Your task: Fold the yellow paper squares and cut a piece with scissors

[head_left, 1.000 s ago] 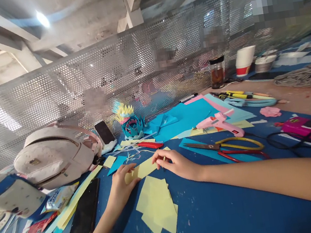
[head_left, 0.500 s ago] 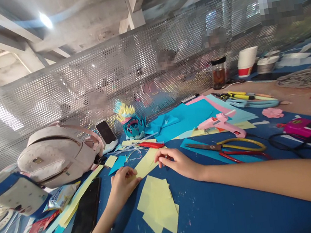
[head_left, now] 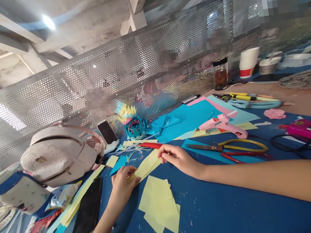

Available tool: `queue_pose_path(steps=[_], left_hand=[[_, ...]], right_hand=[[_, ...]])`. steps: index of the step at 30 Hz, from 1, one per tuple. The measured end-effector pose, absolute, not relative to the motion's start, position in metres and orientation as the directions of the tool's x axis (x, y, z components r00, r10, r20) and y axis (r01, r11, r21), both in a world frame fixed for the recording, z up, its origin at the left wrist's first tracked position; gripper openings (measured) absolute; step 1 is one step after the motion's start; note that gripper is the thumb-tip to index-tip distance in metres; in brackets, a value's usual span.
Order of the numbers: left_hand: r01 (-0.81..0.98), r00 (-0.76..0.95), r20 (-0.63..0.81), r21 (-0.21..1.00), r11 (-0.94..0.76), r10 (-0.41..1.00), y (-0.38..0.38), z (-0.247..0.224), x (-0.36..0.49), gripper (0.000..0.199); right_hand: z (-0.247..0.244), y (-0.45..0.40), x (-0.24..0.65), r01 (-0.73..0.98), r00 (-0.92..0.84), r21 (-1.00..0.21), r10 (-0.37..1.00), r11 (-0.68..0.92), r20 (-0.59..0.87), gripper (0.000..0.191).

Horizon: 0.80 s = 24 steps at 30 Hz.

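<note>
Paper strip [head_left: 148, 165] behind pile [head_left: 160, 205]; scissors [head_left: 218, 147] right

There's a pale pink backpack [head_left: 57, 154] parked at about 9 o'clock, with a small phone [head_left: 107, 133] tilted up just beside it. A bigger dark phone [head_left: 86, 210] lies flat at 8, and a red wrapper [head_left: 37, 232] is farther out that way. Lidded jar [head_left: 221, 76] sits around 2:30, white-and-red paper cups [head_left: 248, 63] near it, then grey cord [head_left: 310, 77] in a messy heap at 3.
</note>
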<state>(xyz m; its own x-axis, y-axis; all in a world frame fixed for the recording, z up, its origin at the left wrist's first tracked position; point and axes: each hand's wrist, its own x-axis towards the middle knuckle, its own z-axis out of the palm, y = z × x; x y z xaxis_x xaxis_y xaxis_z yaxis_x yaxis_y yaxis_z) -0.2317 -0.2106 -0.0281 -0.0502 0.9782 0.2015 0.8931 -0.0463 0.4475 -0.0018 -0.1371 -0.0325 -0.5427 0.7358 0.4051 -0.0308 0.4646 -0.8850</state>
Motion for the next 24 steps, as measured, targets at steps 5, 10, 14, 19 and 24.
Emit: queue_pose_path(steps=[5,10,14,19,24], left_hand=[[0.877,-0.023,0.245,0.47,-0.098,0.969,-0.211,-0.025,-0.23,0.012],[0.816,0.043,0.28,0.544,-0.196,0.959,-0.21,-0.027,-0.232,0.01],[0.792,0.049,0.304,0.569,-0.222,0.952,-0.21,-0.028,-0.233,0.01],[0.764,0.018,0.345,0.601,-0.236,0.938,-0.212,-0.023,-0.232,0.012],[0.754,-0.034,0.386,0.615,-0.23,0.922,-0.214,-0.018,-0.233,0.015]], right_hand=[[-0.036,-0.133,-0.003,-0.068,-0.499,-0.892,0.759,0.448,0.419,0.018],[-0.037,-0.127,-0.003,-0.068,-0.414,-0.907,0.815,0.417,0.405,0.014],[-0.039,-0.124,-0.003,-0.044,-0.377,-0.922,0.848,0.385,0.373,0.014],[-0.045,-0.121,-0.003,-0.056,-0.374,-0.892,0.819,0.448,0.434,0.015],[-0.047,-0.121,-0.004,0.003,-0.431,-0.867,0.783,0.499,0.449,0.02]])
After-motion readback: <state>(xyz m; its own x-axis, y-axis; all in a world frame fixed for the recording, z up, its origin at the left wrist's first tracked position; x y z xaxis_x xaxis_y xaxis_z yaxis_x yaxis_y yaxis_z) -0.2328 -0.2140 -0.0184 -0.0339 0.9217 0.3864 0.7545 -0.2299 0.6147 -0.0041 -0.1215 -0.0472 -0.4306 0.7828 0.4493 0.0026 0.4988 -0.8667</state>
